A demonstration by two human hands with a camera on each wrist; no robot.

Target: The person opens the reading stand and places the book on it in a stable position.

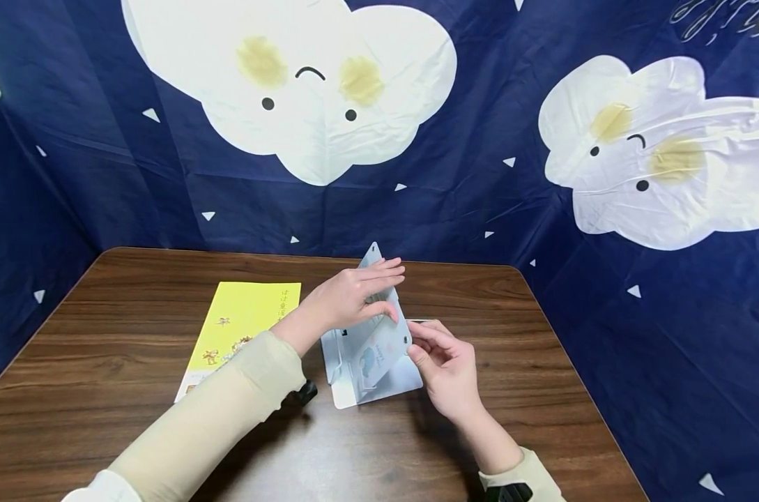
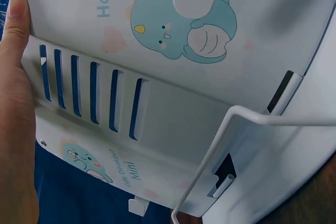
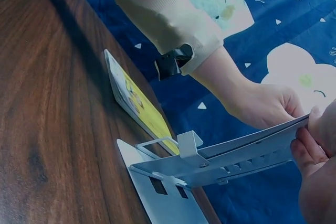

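A white metal book stand (image 1: 379, 355) with a blue dinosaur print stands on the table, its back panel (image 2: 173, 93) tilted up from a flat base (image 3: 173, 208). My left hand (image 1: 360, 296) lies against the raised panel with its fingers straight, and the thumb (image 2: 17, 22) touches the panel's edge. On the other side, my right hand (image 1: 445, 362) pinches the panel's edge between thumb and fingers. A white wire holder (image 2: 247, 116) and a clip (image 3: 190, 150) stick out from the stand's lower part.
A yellow book (image 1: 254, 314) lies flat to the left of the stand, partly behind the left sleeve. Under everything is a brown wooden table (image 1: 90, 362). A dark blue cloth (image 1: 479, 139) with cloud faces hangs behind and along the sides.
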